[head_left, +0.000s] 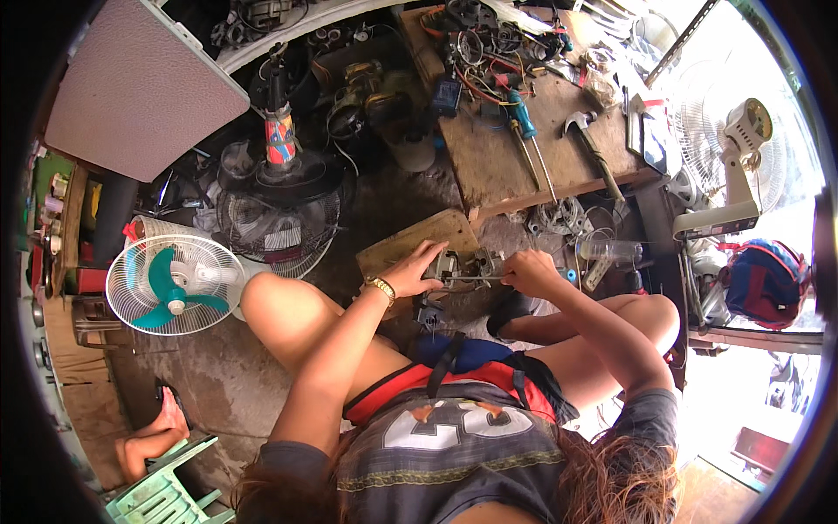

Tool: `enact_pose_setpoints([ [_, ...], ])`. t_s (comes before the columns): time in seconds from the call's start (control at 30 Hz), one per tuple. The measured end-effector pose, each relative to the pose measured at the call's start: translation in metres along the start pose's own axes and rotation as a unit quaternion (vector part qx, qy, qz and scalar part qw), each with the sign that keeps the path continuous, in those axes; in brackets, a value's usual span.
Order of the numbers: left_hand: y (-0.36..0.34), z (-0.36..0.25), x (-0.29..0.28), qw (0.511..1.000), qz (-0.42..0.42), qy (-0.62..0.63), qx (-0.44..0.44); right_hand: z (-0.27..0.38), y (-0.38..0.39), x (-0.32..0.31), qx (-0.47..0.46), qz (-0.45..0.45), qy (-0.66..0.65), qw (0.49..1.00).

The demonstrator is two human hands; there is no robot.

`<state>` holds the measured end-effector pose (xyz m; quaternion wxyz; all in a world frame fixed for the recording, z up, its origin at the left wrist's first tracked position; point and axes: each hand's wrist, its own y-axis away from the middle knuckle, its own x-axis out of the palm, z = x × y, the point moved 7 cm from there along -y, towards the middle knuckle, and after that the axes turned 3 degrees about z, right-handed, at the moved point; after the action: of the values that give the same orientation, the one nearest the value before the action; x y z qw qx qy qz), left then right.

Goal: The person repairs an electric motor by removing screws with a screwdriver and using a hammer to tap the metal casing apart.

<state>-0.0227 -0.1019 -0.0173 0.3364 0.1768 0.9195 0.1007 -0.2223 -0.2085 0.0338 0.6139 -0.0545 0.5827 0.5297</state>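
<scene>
My left fingers (426, 254), spread apart, steady the metal part (448, 265) by the wooden board (390, 254); right fingers (517, 264) clamped on a thin rod tool (485, 279) against it. Looks mid-work; remaining steps can't tell. Hammer (596, 155) farther off, on the table (484, 179).

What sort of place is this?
Probably a repair workshop, judging by the round, white-caged, teal-bladed fan, plus the dark-handled metal claw hammer and blue-handled screwdriver lying on the brown wooden bench.
</scene>
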Motion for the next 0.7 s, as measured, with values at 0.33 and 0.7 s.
enact_pose_setpoints([
  [0.33, 0.004, 0.000, 0.003, 0.999, -0.026, 0.001, -0.019, 0.006, 0.002, 0.024, -0.092, -0.123, -0.057, 0.987],
  [0.7, 0.008, -0.005, 0.003, 0.998, -0.051, -0.021, -0.018, 0.015, 0.004, 0.021, -0.093, -0.165, -0.130, 0.973],
])
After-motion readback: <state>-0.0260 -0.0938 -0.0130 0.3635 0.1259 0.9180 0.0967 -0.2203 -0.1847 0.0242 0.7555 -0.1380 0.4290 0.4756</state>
